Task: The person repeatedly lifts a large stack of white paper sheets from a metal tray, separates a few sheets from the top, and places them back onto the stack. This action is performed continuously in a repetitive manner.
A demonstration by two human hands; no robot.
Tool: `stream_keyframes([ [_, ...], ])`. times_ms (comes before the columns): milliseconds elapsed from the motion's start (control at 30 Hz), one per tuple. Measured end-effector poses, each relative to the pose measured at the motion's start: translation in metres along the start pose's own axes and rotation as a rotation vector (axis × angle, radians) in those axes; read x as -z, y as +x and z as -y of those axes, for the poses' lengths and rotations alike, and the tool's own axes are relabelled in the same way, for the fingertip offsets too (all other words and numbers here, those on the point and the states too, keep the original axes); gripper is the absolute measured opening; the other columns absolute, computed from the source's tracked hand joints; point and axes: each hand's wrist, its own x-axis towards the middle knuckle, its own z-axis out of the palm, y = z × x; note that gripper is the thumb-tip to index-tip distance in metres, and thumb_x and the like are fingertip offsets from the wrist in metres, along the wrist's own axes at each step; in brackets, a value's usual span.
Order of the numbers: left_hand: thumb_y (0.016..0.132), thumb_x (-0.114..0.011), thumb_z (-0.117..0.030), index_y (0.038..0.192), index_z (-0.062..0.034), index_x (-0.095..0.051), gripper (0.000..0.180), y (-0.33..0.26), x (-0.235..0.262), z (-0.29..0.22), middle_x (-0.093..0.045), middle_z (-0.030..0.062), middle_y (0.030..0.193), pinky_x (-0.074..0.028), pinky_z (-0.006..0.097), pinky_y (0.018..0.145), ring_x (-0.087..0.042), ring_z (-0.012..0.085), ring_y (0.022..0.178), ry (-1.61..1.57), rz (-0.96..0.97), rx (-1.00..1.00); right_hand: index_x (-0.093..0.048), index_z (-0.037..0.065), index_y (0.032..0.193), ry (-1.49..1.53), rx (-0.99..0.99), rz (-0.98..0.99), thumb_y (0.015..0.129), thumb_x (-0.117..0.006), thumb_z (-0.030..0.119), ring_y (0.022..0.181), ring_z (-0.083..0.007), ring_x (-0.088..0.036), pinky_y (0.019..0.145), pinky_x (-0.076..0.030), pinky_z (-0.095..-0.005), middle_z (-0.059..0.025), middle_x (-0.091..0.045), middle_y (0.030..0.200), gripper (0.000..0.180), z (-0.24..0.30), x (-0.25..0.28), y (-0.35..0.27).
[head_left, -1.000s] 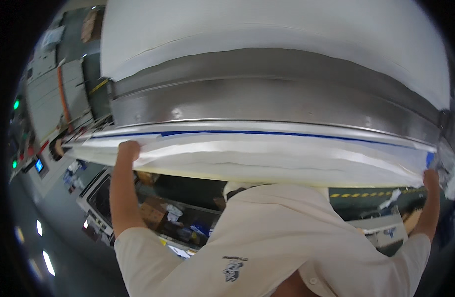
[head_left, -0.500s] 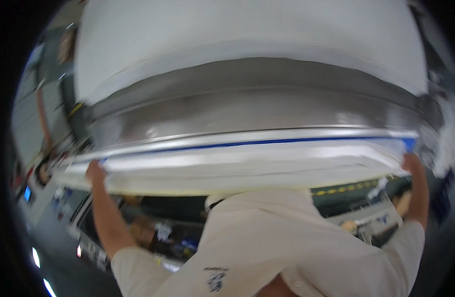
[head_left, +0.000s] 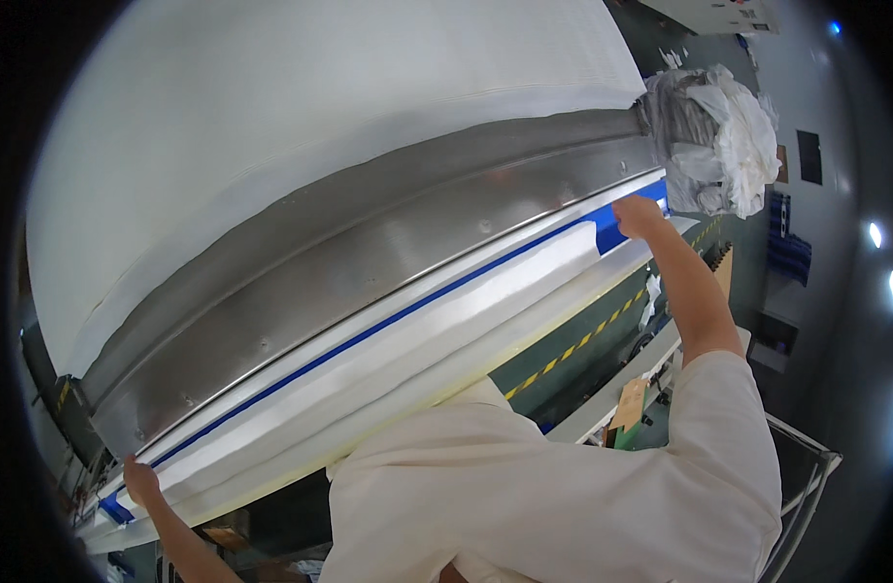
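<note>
A long, narrow white sheet [head_left: 398, 355] lies along a padded ledge, with a blue band [head_left: 613, 236] showing beside its far edge and past its right end. At the lower left, my left hand [head_left: 141, 480] is closed at the sheet's left end, fingers pinching its edge. My right hand [head_left: 640, 216] rests closed over the blue band, just beyond the sheet's right end. Whatever is under its curled fingers is hidden. Behind the ledge runs a bare grey metal plate [head_left: 407, 238], bordering a large white fabric-covered surface [head_left: 310, 107].
Crumpled clear and white plastic [head_left: 723, 141] bulges at the plate's right end. Below the ledge, yellow-and-black tape [head_left: 577, 350] marks the green floor. A cart with metal rails [head_left: 806, 486] and a piece of cardboard [head_left: 629, 403] stands at my right.
My view has turned, so the ledge now slants up to the right. At the right end more blue band shows, and the sheet's end lies left of my right hand.
</note>
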Motion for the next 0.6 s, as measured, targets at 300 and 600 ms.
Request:
stream_keyframes([
  [300, 0.088, -0.053, -0.026, 0.117, -0.0062, -0.055, 0.035, 0.043, -0.004, -0.055, -0.057, 0.0143, 0.119, -0.041, 0.043, 0.094, -0.052, 0.0323, 0.111, -0.270, -0.741, -0.232, -0.064, 0.008, 0.082, 0.455, 0.400, -0.419, 0.080, -0.059, 0.025, 0.076, -0.0354, -0.061, 0.068, -0.049, -0.0433, -0.0139, -0.065, 0.079, 0.018, 0.219, 0.127, -0.015],
  [600, 0.090, -0.048, -0.027, 0.119, -0.0080, -0.053, 0.036, 0.035, 0.039, -0.123, -0.052, 0.0103, 0.124, -0.029, 0.046, 0.104, -0.046, 0.0277, 0.118, -0.661, -0.809, -0.159, -0.062, 0.008, 0.083, 0.498, 1.054, -0.496, 0.083, -0.055, 0.025, 0.070, -0.0302, -0.059, 0.064, -0.047, -0.0396, -0.0115, -0.063, 0.075, 0.018, 0.556, 0.329, -0.091],
])
